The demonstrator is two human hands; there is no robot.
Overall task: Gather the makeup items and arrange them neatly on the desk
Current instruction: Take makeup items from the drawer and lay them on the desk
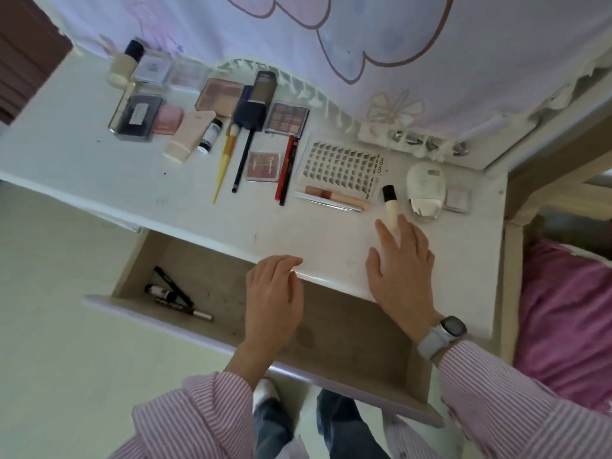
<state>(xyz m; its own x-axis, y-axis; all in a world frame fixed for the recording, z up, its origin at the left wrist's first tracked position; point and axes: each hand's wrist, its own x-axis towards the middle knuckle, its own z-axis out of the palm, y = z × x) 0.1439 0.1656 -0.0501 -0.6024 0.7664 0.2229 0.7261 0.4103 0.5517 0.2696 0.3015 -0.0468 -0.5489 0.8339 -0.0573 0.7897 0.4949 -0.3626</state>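
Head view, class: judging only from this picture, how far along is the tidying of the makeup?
Done: palettes, brushes and pencils lie in rows on the desk. In hand: the right hand touches a black-capped tube; the left hand rests on the desk edge. Left: three pens remain in the open drawer.

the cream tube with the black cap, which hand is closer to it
Right. The right hand lies on the desk with its fingers touching the base of the cream tube. The left hand rests at the desk's front edge, farther off to the left.
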